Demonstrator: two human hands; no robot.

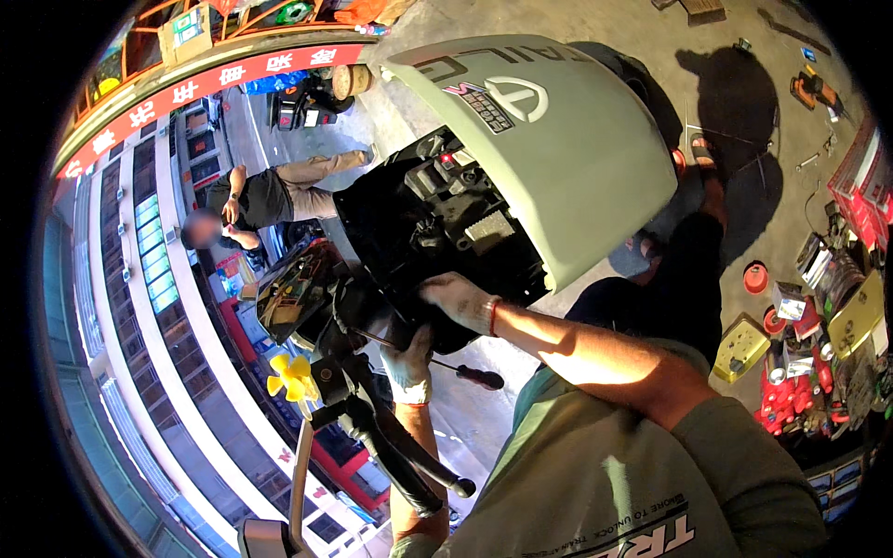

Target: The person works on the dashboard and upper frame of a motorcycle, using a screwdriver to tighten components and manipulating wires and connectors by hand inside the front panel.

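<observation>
My left hand (407, 368), in a white work glove with a red cuff, is closed around the shaft of a screwdriver (480, 377). The dark handle sticks out to the right of the hand, and the thin shaft runs on to the upper left. Just above, my gloved right hand (462, 301) grips the edge of a black plastic panel (372, 219) on a scooter; its fingertips are partly lost in the dark. Beyond the hands, an open bay shows a grey component (488, 231) and a small red light, beside the scooter's pale green body cover (567, 149).
The black handlebar lever (400, 456) and a yellow propeller ornament (291, 377) are close by my left forearm. A person (251, 205) in dark top stands beyond the scooter. At right lie a yellow tray (741, 347), a red bowl (755, 277) and piled tools and parts.
</observation>
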